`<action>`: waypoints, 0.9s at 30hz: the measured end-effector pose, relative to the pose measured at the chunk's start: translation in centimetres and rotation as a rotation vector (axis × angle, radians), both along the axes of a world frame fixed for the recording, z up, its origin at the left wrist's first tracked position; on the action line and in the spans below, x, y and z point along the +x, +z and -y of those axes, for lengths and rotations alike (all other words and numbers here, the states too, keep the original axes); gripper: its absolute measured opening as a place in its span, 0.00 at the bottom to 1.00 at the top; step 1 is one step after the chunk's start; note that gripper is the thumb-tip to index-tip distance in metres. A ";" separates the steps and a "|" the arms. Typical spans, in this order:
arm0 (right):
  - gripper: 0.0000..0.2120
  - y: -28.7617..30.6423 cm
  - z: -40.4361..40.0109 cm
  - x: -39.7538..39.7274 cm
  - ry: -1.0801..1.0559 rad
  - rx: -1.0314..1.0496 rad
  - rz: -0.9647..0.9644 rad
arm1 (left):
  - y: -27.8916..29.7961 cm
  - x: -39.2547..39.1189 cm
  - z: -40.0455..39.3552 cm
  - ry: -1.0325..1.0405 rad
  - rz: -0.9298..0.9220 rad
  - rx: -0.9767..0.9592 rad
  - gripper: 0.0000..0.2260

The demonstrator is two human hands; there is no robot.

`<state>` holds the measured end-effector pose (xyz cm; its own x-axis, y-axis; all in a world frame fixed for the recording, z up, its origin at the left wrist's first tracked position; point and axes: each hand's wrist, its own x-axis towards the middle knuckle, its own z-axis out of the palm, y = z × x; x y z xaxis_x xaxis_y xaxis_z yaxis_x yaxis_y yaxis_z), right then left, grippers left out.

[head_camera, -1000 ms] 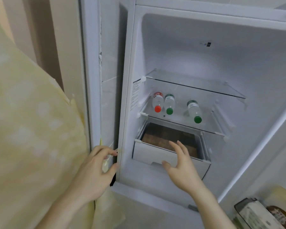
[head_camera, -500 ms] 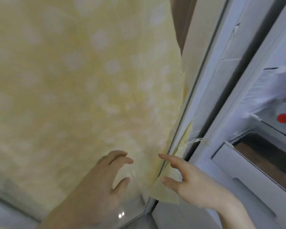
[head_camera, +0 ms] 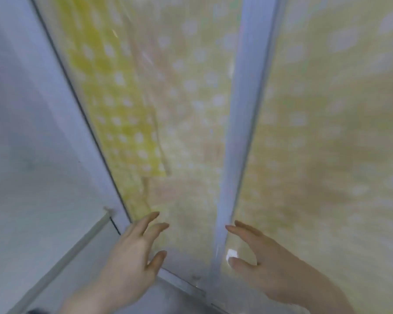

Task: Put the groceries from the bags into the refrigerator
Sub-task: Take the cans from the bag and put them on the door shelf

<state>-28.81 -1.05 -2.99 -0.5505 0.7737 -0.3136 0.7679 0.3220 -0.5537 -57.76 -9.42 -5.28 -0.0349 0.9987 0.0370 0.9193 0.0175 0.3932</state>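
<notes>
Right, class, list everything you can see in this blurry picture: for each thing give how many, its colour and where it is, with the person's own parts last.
Dotted sheet: one, pale yellow with white dots, covers the panels across the middle and right.
Brighter dotted strip: one, stronger yellow, upper left of centre, lying over the sheet.
Frame bar: one, pale grey-blue, runs top to bottom right of centre.
Plain surface: one, pale grey-white, left side; what it is cannot be told.
Left hand: one, bottom centre-left, fingers spread, holding nothing.
Right hand: one, bottom right, fingers spread, holding nothing.
</notes>
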 end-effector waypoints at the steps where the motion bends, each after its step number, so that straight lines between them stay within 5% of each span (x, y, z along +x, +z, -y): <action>1: 0.30 0.0 -0.1 -2.3 0.059 0.009 -0.002 | 0.0 -1.7 1.5 0.061 0.001 0.015 0.23; 14: 0.33 0.5 9.0 -32.7 0.647 0.064 -0.019 | -0.5 -22.0 24.1 0.630 -0.102 0.110 0.28; 27: 0.33 -0.9 22.3 -55.5 1.165 0.042 -0.043 | -2.8 -31.6 44.4 1.151 -0.081 -0.013 0.27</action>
